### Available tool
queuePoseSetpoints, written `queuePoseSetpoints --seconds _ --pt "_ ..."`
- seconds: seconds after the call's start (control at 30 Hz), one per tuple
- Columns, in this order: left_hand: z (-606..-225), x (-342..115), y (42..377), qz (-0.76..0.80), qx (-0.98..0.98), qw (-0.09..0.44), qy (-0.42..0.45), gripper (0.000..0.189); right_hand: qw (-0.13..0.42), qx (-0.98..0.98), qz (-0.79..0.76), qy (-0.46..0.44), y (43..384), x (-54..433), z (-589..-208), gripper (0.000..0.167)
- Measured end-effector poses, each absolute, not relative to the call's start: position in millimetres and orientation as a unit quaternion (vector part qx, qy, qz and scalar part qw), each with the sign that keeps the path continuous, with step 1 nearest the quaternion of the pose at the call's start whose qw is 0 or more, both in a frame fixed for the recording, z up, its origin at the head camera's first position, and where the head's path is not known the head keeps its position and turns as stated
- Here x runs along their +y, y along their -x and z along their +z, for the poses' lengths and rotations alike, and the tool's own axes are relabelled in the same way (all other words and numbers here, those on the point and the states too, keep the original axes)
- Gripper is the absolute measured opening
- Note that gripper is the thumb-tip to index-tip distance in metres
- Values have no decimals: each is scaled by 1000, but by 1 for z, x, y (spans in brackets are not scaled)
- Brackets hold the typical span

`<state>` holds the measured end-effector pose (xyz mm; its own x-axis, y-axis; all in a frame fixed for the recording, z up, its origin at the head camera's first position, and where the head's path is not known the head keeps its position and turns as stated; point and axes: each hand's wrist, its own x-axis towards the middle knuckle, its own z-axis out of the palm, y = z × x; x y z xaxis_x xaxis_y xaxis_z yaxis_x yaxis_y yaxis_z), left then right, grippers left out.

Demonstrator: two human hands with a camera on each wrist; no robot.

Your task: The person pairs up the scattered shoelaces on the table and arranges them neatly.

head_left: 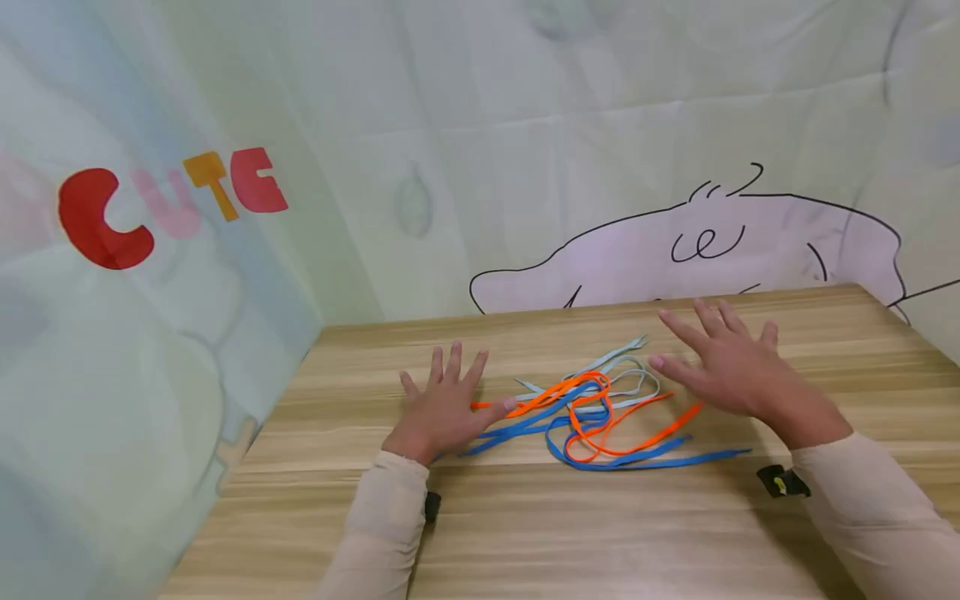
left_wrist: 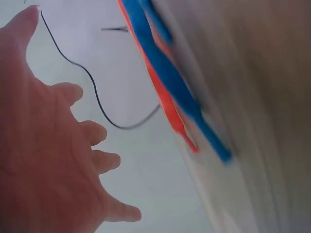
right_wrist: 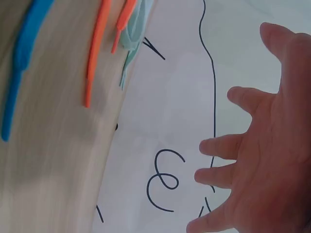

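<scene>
1. Flat orange lacing (head_left: pixel 678 423), flat blue lacing (head_left: pixel 600 467) & pale-aqua lacing (head_left: pixel 614 356) — loosely overlapping on wood-grain tbl (head_left: pixel 562 533), btwn hands.
2. L hand (head_left: pixel 442 412): fingers spread, holding nothing, nr orange/blue ends.
3. R hand (head_left: pixel 731 375): fingers splayed — nothing gripped, above tbl.

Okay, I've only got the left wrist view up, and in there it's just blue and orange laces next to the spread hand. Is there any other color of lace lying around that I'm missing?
Observer: Yes, a pale blue-green lace shows in the right wrist view.
Operator: Got it. Where's the right hand, and how is it held?
Observer: In the head view, the right hand is at the right of the laces, fingers spread.
Operator: Do they all run straight, like the ends I see?
Observer: No, the head view shows an orange lace curling into a loop.
</scene>
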<state>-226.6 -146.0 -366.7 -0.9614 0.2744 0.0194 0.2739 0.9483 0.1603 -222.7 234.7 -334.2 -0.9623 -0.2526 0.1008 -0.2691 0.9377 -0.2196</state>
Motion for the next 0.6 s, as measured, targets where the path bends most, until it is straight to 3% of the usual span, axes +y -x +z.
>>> queuePoseSetpoints --seconds 0.37,0.6 --pt "-355 -129 216 78 982 -23 -172 93 45 -981 110 -151 212 233 -338 84" --pt "-365 -125 213 59 981 -10 -186 94 53 -978 109 -168 211 231 -338 81"
